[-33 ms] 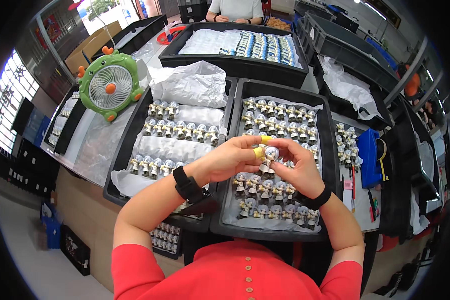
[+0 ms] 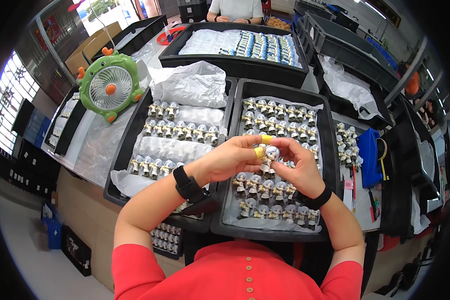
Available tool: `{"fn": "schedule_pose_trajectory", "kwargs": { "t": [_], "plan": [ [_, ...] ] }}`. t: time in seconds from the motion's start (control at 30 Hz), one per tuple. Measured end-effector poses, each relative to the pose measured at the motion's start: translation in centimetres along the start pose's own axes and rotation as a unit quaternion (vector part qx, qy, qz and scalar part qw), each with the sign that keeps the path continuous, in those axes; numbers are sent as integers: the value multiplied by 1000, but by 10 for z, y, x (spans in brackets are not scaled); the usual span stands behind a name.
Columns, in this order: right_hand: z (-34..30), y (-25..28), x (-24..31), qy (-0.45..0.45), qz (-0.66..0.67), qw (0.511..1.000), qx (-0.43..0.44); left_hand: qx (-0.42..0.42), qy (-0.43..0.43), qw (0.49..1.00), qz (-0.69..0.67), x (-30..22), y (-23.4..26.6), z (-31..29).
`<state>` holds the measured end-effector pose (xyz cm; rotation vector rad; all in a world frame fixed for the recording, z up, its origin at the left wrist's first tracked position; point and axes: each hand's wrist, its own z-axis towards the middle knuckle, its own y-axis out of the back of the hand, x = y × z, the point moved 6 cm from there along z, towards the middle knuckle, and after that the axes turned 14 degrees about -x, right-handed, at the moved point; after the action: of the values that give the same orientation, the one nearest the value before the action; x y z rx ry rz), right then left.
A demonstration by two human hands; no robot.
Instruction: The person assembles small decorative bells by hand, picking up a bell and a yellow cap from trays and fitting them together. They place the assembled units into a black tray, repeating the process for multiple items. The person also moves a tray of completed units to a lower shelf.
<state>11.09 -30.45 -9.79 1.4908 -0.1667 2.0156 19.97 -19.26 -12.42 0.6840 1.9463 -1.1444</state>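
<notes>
Relative to the earlier frame, displacement is barely perceptible: both hands and the held figurine keep nearly the same position. The figurine (image 2: 270,157), with pale hair and light clothing, is located above the right tray (image 2: 270,236), upright and face outward. The right hand (image 2: 303,172) grasps it between thumb and bent fingers; the fingers partly cover its side. The left hand (image 2: 230,161) has its thumb and one finger bent toward the figurine's head, both fitted with yellow fingertip covers (image 2: 258,152). Whether these fingertips press on the figurine or only adjoin it cannot be determined.

The right tray contains rows of similar figurines on a pale liner; the hands and forearms conceal part of the middle rows. The left tray (image 2: 130,147) contains further rows separated by white padding, with a crumpled white sheet (image 2: 190,82) at its far end. The left forearm obscures its near corner. A dark item (image 2: 202,206) beneath that forearm cannot be identified.

A green fan (image 2: 110,89) stands left of the trays. Beyond, a far tray (image 2: 255,74) contains blue-and-white pieces, too small to resolve. A seated person (image 2: 235,9) is cut off by the upper edge.
</notes>
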Motion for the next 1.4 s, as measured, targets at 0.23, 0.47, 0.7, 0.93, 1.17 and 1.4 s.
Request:
{"fn": "schedule_pose_trajectory", "kwargs": {
  "t": [0.23,0.47,0.7,0.93,1.17,1.4],
  "plan": [
    [-1,1,-6,-55,47,997,24,-51,16,988,-147,14,-6,-7],
    [-4,0,1,-26,20,998,62,-28,9,992,-119,12,-11,-21],
    [2,5,-18,-75,64,995,12,37,19,993,-114,19,-8,4],
    [1,-2,-25,-109,145,983,22,3,-24,998,-66,20,2,5],
    [0,-5,-28,-165,159,973,37,-7,9,997,-72,21,1,-1],
    [2,-3,-20,-96,95,991,25,-40,2,999,-2,26,4,-2]
  ]
}}
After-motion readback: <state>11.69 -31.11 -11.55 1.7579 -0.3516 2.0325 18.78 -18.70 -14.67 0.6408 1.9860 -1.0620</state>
